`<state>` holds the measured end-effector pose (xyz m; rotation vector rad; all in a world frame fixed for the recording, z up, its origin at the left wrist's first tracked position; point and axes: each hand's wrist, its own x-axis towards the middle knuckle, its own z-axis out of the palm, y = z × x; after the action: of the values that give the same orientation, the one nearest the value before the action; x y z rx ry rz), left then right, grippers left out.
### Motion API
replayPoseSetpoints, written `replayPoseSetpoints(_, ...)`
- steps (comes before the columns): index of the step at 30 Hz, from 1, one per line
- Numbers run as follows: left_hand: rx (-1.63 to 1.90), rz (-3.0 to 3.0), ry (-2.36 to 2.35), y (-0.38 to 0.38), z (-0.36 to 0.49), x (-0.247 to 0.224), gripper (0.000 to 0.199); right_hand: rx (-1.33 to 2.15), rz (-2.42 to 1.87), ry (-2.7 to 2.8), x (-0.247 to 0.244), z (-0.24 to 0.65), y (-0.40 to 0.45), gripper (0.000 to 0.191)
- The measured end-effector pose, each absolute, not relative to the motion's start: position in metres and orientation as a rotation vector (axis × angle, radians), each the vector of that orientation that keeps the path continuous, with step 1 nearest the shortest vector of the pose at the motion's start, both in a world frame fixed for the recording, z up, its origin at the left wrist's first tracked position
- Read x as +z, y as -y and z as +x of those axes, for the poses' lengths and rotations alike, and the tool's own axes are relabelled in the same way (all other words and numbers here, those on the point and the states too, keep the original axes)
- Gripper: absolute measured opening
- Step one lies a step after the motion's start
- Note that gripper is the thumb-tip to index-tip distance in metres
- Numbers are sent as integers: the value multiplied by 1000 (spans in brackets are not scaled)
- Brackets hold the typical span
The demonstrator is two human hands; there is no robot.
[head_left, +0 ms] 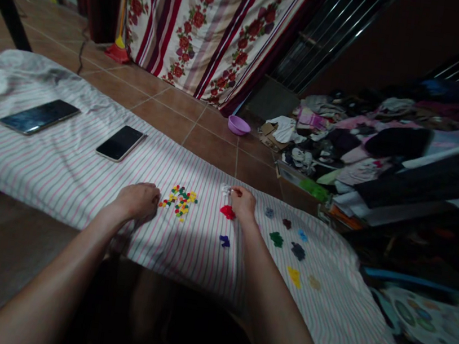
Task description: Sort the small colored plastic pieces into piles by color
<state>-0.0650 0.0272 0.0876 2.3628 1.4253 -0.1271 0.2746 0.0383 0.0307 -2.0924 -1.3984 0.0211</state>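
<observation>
On a striped cloth (184, 251), a loose mix of small red, yellow, green and white pieces (182, 208) is spread out. My left hand (138, 201) rests just left of this mix with its fingers curled in; whatever they may hold is hidden. My right hand (243, 202) pinches at the edge of a small white pile (225, 189), and I cannot make out what is between the fingertips. Directly below these fingers lies a red pile (228, 212). A dark blue pile (225, 241) sits nearer to me.
Right of my right forearm lie several more single-colour piles, among them green (276, 239), dark grey (298, 251) and yellow (294, 276). Two phones, one larger (41, 116) and one smaller (121, 143), lie at left. A purple basin (238, 125) stands on the tiled floor beyond.
</observation>
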Motion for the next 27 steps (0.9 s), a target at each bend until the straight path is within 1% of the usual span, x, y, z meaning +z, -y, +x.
replayPoseSetpoints(7,-87,2382,-1421,-27,-65,86,34,37,-2226,1343,27,280,-51,24)
replayPoseSetpoints(14,-54,2369,-1414,-28,-67,87,34,103,-2256,1345,24,279,-57,25)
replayPoseSetpoints(19,-20,2349,-1394,-29,-69,85,30,74,-2208,1331,20,276,-56,28)
replayPoseSetpoints(27,-41,2371,-1409,-29,-69,83,33,88,-2237,1337,25,272,-55,31)
